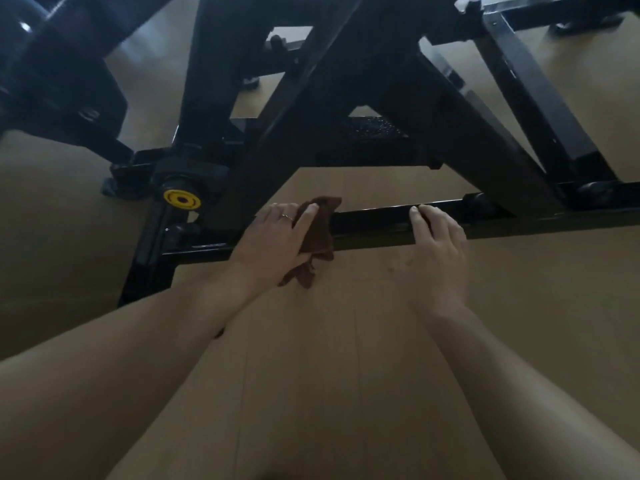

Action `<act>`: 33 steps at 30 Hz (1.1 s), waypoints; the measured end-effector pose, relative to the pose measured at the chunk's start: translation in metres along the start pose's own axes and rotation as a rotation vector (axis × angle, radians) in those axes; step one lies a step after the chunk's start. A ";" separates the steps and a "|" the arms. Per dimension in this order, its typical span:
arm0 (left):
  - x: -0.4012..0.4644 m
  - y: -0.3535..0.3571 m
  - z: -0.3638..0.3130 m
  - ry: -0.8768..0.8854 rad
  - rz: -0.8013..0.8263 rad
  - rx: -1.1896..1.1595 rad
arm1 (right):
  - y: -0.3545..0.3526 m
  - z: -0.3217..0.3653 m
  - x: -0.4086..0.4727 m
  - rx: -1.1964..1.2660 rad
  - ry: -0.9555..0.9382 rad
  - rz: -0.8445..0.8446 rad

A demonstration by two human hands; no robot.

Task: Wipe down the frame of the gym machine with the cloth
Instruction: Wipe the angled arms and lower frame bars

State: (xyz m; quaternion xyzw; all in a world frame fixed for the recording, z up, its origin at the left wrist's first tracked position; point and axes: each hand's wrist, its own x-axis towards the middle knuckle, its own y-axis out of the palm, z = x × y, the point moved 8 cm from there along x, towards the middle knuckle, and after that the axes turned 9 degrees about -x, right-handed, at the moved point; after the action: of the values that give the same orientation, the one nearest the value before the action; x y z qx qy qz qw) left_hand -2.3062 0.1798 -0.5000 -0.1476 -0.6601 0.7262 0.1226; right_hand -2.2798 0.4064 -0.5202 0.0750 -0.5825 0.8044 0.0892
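The left hand (273, 237) is pressing a dark brown cloth (318, 230) onto the low black bar (374, 220) of the gym machine frame (346, 81), near the middle of the view. Its fingers (306, 214) are lying fairly straight over the cloth, slightly spread, and a thin ring (286, 217) is showing on one of them. The palm is hiding much of the cloth; a loose end is hanging below the bar towards the wooden floor (346, 341).

The right hand (436, 233) is resting on the same bar, further right and well apart from the cloth, with its fingers close together and bent over the bar's top; their tips are hidden behind the edge, so it seems to be a light hold rather than a firm grip.

A yellow round knob (182, 199) is sitting at the left joint. The upper frame is dark, blurred and cut off at the top edge, and any lettering there is too unclear to read.
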 end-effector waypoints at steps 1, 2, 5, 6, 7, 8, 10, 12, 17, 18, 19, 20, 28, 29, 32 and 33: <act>0.002 -0.001 -0.003 0.020 -0.007 -0.005 | -0.002 -0.002 -0.002 0.029 -0.016 -0.003; 0.005 -0.002 -0.006 0.039 -0.014 -0.012 | -0.006 -0.006 -0.004 0.084 -0.023 -0.007; 0.019 -0.012 -0.028 0.090 -0.030 -0.058 | -0.025 -0.038 -0.009 0.173 0.071 -0.079; 0.025 -0.015 -0.043 0.104 -0.028 -0.069 | -0.032 -0.049 -0.010 0.133 0.103 -0.105; 0.034 -0.017 -0.062 0.124 -0.024 -0.074 | -0.038 -0.056 -0.012 0.092 0.099 -0.119; 0.045 -0.018 -0.084 0.151 -0.027 -0.072 | -0.041 -0.058 -0.013 0.070 0.074 -0.124; 0.075 -0.020 -0.135 0.203 -0.046 -0.099 | -0.042 -0.060 -0.016 0.090 0.072 -0.116; 0.101 -0.021 -0.177 0.214 -0.049 -0.153 | -0.048 -0.071 -0.021 0.150 0.194 -0.161; 0.113 -0.023 -0.191 0.211 -0.115 -0.151 | -0.052 -0.091 -0.024 0.196 0.322 -0.199; 0.111 -0.023 -0.188 0.219 -0.120 -0.149 | -0.051 -0.090 -0.022 0.205 0.319 -0.196; 0.109 -0.022 -0.186 0.230 -0.119 -0.147 | -0.051 -0.088 -0.020 0.208 0.314 -0.189; 0.105 -0.022 -0.183 0.242 -0.117 -0.150 | -0.050 -0.082 -0.019 0.204 0.308 -0.178; 0.032 -0.011 -0.059 0.137 -0.041 -0.119 | -0.020 -0.020 -0.021 0.202 0.163 0.052; 0.020 -0.009 -0.037 0.093 -0.016 -0.101 | -0.014 -0.016 -0.022 0.202 0.163 0.098; -0.009 -0.009 0.001 0.012 0.057 -0.036 | -0.007 -0.004 -0.025 0.240 0.172 0.149; -0.011 -0.008 0.002 0.000 0.085 -0.021 | -0.009 -0.001 -0.024 0.254 0.182 0.143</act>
State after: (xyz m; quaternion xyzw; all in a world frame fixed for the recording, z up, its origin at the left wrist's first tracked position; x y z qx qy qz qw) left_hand -2.2970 0.1744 -0.4915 -0.1769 -0.6609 0.7237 0.0903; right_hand -2.2544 0.4087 -0.5181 -0.0290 -0.4694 0.8794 0.0737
